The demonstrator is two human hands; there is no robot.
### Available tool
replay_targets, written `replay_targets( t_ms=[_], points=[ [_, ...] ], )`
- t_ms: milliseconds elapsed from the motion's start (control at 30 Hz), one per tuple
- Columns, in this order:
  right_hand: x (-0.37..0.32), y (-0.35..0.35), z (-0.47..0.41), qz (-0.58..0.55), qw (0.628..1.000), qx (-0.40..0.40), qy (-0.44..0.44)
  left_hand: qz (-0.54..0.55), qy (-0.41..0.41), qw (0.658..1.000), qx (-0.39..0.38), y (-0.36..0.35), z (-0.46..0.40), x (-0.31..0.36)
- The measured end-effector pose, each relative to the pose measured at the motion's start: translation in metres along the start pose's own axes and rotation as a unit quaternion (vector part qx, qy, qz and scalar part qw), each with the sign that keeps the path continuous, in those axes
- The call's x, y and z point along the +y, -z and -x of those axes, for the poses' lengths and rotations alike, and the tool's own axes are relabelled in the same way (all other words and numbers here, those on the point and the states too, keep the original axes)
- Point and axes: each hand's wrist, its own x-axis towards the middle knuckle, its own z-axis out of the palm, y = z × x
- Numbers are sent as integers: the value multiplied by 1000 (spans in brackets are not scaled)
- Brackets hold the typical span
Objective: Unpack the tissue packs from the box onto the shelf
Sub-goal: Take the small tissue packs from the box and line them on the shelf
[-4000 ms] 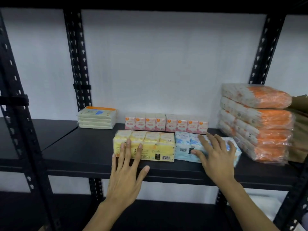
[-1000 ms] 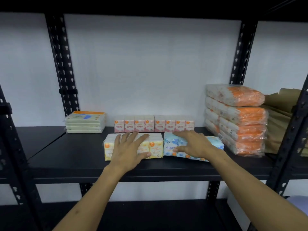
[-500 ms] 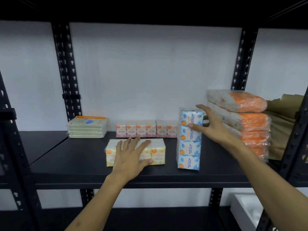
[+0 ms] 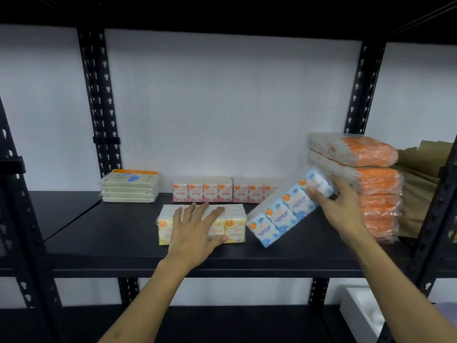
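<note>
— Where's the blue pack (image 4: 286,211)?
— Tilted over the shelf (image 4: 111,233), lower corner touching it, beside the yellow pack (image 4: 235,225). The right hand (image 4: 338,206) grips its upper end.
— And the left hand (image 4: 195,229)?
— Lying flat on the yellow pack, fingers spread, thumb against its front.

the black metal shelf (image 4: 111,233) carries five groups of goods. a stack of flat cream packs (image 4: 130,186) lies at the back left. a row of pink tissue packs (image 4: 222,193) stands along the back wall. the yellow tissue pack (image 4: 237,226) lies at the front centre. the blue tissue pack (image 4: 279,216) is tilted, lower end near the board. orange-wrapped packs (image 4: 366,184) are stacked at the right.
</note>
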Motion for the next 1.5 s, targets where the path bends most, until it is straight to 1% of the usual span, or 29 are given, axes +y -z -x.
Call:
replay_targets(
  t_ms=[67,100,200,300,367,400,433,467,500,533,600,633,767,867,933,1033,1100,1167,1333,1500],
  points=[
    [25,8,25,5,999,28,-31,5,-4,1000,6,-1,-1,-1],
    [41,10,39,22,998,30,-47,8,-4,1000,10,-2,-1,-1],
    [81,7,63,100,990,2,-99,15,-8,1000,26,-5,-1,-2],
    [88,10,58,113,985,-33,-124,5,-15,999,31,-8,0,-5],
    [84,10,54,109,989,-21,-101,3,-19,999,38,-8,2,-6],
    [79,8,53,130,989,-8,-62,1,-20,999,41,-9,2,-6],
    [73,5,53,180,984,-10,-10,1,-20,999,45,-9,2,-6],
    [67,0,52,243,968,-33,50,2,-19,999,47,-10,2,-7],
    [61,-7,50,308,943,-73,99,-1,-18,999,49,-12,1,-7],
    [56,-15,47,368,914,-117,126,-8,-20,998,51,-13,0,-8],
    [60,-29,37,461,860,-173,138,-25,-26,998,60,-16,-2,-8],
    [63,-35,32,483,846,-180,137,-27,-29,997,64,-17,-3,-9],
    [76,-52,13,486,848,-159,138,-27,-38,997,69,-22,-14,-17],
    [83,-68,-3,485,846,-165,145,-29,-35,998,45,-28,-33,-27],
    [88,-78,-15,498,836,-166,159,-41,-31,998,26,-33,-47,-32],
    [94,-88,-34,516,821,-180,170,-60,-46,997,13,-42,-68,-42],
    [100,-94,-45,505,826,-191,161,-62,-60,996,1,-46,-80,-49],
    [107,-101,-54,499,831,-185,162,-68,-62,996,-5,-52,-92,-54],
    [118,-118,-73,502,830,-180,163,-80,-62,995,19,-71,-113,-62],
    [129,-128,-85,508,827,-159,183,-87,-55,994,31,-82,-128,-68]
  ],
)
